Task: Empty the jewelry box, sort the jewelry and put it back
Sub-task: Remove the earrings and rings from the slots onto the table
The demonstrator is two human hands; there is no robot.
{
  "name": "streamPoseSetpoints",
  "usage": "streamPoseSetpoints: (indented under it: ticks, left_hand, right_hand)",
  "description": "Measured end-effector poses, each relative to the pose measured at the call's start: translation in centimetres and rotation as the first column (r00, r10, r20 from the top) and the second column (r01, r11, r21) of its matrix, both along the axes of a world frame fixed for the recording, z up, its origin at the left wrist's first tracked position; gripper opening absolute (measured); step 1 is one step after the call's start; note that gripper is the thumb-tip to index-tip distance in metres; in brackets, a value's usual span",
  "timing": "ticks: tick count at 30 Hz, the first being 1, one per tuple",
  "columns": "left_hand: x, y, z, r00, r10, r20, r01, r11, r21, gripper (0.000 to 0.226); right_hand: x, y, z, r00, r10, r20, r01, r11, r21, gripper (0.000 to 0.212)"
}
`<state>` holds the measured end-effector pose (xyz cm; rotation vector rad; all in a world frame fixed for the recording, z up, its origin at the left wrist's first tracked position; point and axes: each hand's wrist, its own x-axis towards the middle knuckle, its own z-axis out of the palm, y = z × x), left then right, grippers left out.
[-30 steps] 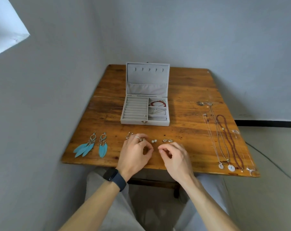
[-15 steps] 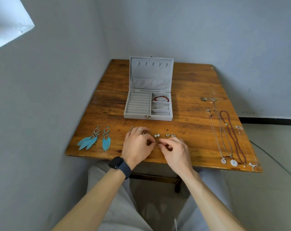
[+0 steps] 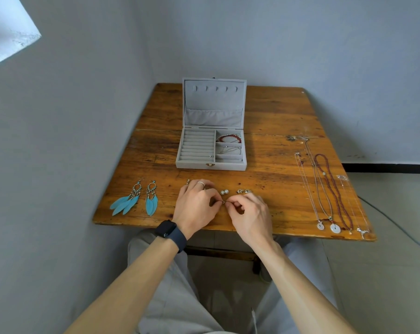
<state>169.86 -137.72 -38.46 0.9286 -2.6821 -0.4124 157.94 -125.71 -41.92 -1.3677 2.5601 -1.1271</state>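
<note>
The grey jewelry box (image 3: 211, 165) stands open mid-table; a red bracelet (image 3: 228, 138) and a silver chain (image 3: 230, 149) lie in its right compartments. My left hand (image 3: 197, 204) and my right hand (image 3: 248, 212) meet near the table's front edge, fingertips together, both pinching a tiny silver earring (image 3: 223, 202). Just beyond them lie two pearl studs (image 3: 224, 192) and a pair of small silver studs (image 3: 243, 191). Two blue feather earrings (image 3: 141, 200) lie at the left. Several necklaces (image 3: 329, 189) are laid out at the right.
The wooden table (image 3: 271, 112) stands in a corner, with a wall close on the left and another behind. A small silver piece (image 3: 187, 182) lies just past my left hand. My knees are under the front edge.
My two hands have come together from a little apart, and their fingertips now pinch the tiny earring between them. The view has tipped slightly downward.
</note>
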Motion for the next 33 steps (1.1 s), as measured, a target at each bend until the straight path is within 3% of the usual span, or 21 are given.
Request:
streamPoseSetpoints:
  ticks: [11,33]
  left_hand:
    - [-0.65,0.55,-0.3,1.0,0.022,0.004,-0.022,0.998,-0.067,0.018]
    - [-0.3,0.44,-0.71,0.998,0.022,-0.054,-0.024,0.999,-0.039,0.015]
  right_hand:
    - [-0.4,0.03,-0.74,1.0,0.003,-0.004,-0.003,0.999,-0.032,0.008]
    - [-0.52,-0.02,-0.88,0.999,0.019,0.026,-0.018,0.998,-0.056,0.015]
